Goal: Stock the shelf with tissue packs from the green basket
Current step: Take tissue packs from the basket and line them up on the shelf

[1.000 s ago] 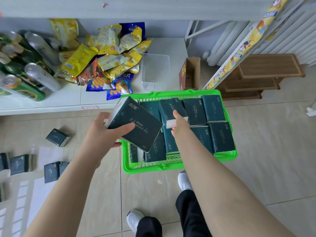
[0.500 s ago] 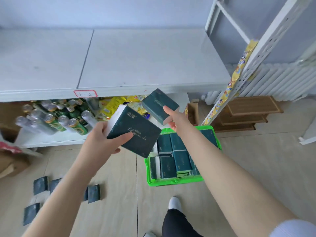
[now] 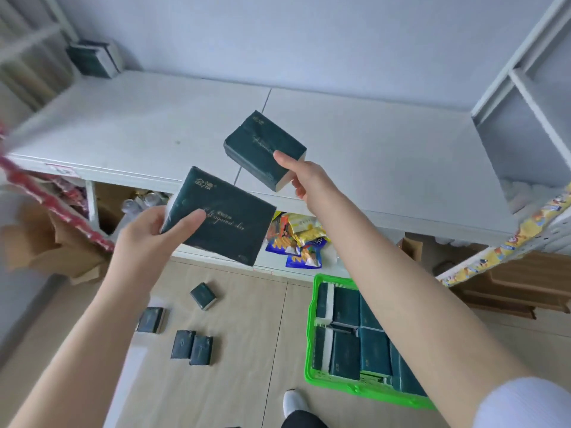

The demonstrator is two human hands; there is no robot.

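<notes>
Dark-green tissue pack (image 3: 262, 149) pinched by one end in right grip (image 3: 309, 180), above shelf (image 3: 139, 125) near front edge | second pack (image 3: 222, 220) clasped in left grip (image 3: 145, 239), before that edge | green basket (image 3: 310, 341) on floor (image 3: 247, 335), still stocked | risk: end-pinch slips, pack tips off edge.

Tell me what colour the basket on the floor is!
Bright green basket, clearest in the head view.

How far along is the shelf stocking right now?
Done: only a small stack sits at the back-left corner of the shelf. In hand: the left hand grips one tissue pack; the right hand holds a second pack above the shelf. Left: the green basket holds many packs, and loose packs lie on the floor.
</notes>
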